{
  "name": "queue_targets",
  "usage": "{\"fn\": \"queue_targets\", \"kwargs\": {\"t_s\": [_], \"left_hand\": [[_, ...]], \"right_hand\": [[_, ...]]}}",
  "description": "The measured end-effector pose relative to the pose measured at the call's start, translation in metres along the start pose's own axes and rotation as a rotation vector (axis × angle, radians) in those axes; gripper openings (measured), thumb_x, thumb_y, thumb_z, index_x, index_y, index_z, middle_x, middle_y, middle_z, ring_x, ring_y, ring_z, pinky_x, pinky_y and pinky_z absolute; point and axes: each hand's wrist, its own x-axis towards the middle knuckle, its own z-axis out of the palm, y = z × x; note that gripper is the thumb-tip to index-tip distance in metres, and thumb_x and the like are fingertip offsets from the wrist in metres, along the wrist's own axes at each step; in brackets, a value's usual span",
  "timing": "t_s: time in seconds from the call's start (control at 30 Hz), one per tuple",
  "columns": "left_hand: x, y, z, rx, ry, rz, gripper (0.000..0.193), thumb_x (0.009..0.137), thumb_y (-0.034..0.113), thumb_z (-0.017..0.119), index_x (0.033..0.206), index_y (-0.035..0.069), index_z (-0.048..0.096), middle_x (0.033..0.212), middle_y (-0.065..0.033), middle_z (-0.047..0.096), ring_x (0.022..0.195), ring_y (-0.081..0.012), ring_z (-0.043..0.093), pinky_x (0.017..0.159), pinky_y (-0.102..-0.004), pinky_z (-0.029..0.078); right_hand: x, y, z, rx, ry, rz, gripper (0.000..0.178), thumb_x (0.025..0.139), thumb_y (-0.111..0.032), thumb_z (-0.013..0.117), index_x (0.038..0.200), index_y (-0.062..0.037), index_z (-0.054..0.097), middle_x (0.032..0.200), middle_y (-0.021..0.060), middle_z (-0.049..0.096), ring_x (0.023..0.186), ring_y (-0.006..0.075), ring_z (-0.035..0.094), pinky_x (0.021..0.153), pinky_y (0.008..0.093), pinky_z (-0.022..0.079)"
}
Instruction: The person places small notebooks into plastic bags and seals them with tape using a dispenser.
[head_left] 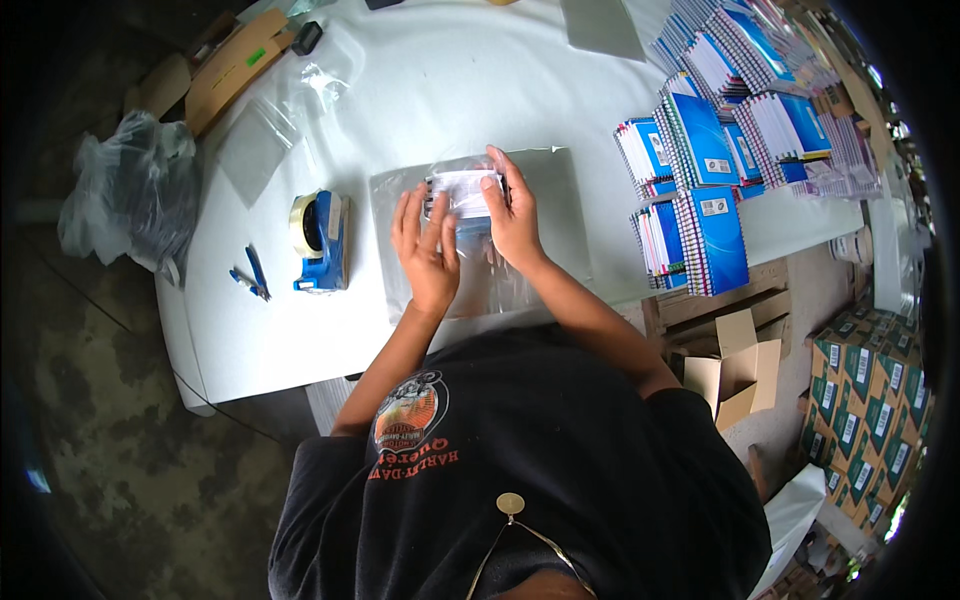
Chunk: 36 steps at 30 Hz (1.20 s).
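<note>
A small spiral notebook pack [462, 193] with white pages and black coils lies under clear plastic in front of me. The plastic wrap is glossy and wrinkled below it. My left hand [428, 255] lies over the pack's left side, fingers spread and stretched out. At the right side, my right hand [513, 215] holds the pack, its thumb on top and its fingers along the edge. Beneath both is a grey translucent plastic sheet [560, 240]. A blue tape dispenser [325, 245] with a clear roll stands left of my left hand.
Blue-handled pliers [254, 273] lie farther left. Stacks of blue spiral notebooks [712, 235] fill the table's right side. Clear bags [135, 195] and cardboard [232, 75] are at the left. An open carton [740, 370] and a stack of printed boxes [865, 410] stand right of the table.
</note>
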Motion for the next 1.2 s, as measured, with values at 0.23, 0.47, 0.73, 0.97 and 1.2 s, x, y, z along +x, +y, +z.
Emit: {"fn": "queue_targets", "kwargs": {"t_s": [0.23, 0.47, 0.73, 0.97, 1.2], "left_hand": [[0.003, 0.024, -0.010, 0.395, -0.273, 0.238, 0.049, 0.091, 0.039, 0.049, 0.129, 0.009, 0.050, 0.135, -0.0043, 0.049, 0.134, -0.0296, 0.029, 0.106, -0.0485, 0.006], [0.039, 0.011, -0.040, 0.072, -0.315, 0.048, 0.060, 0.088, 0.025, 0.051, 0.139, 0.002, 0.030, 0.133, -0.0125, 0.048, 0.127, -0.0258, 0.039, 0.106, -0.0468, 0.009], [0.141, 0.013, -0.045, -0.593, -0.460, -0.308, 0.021, 0.084, 0.012, 0.062, 0.100, 0.000, 0.067, 0.099, -0.0174, 0.067, 0.104, -0.0231, 0.059, 0.092, -0.0323, 0.041], [0.082, 0.010, -0.024, -0.035, -0.465, 0.277, 0.013, 0.078, 0.007, 0.067, 0.090, 0.005, 0.068, 0.095, -0.0103, 0.068, 0.092, -0.0256, 0.064, 0.086, -0.0357, 0.048], [0.009, 0.007, -0.033, 0.176, -0.245, 0.541, 0.025, 0.070, -0.003, 0.068, 0.089, 0.012, 0.068, 0.096, -0.0033, 0.068, 0.096, -0.0155, 0.063, 0.088, -0.0350, 0.043]], "right_hand": [[-0.016, -0.010, -0.004, -0.589, 0.118, -0.336, 0.047, 0.089, -0.016, 0.054, 0.132, -0.0029, 0.043, 0.116, 0.0127, 0.049, 0.102, 0.0301, 0.045, 0.090, 0.0423, 0.032], [-0.039, -0.022, -0.007, -0.662, -0.115, -0.576, 0.047, 0.078, -0.003, 0.059, 0.124, -0.0040, 0.052, 0.115, 0.0085, 0.056, 0.111, 0.0240, 0.050, 0.096, 0.0385, 0.036], [-0.034, -0.025, -0.009, -0.766, -0.168, -0.524, 0.039, 0.074, -0.002, 0.059, 0.112, -0.0107, 0.062, 0.112, 0.0007, 0.059, 0.108, 0.0179, 0.052, 0.088, 0.0357, 0.040], [-0.035, 0.000, -0.008, -0.496, -0.004, -0.542, 0.045, 0.071, 0.005, 0.064, 0.113, -0.0096, 0.058, 0.118, 0.0073, 0.053, 0.110, 0.0269, 0.051, 0.087, 0.0370, 0.044], [-0.024, -0.014, -0.011, -0.462, -0.033, -0.535, 0.032, 0.068, 0.012, 0.061, 0.098, -0.0013, 0.060, 0.113, 0.0119, 0.055, 0.104, 0.0295, 0.057, 0.084, 0.0392, 0.048]]}}
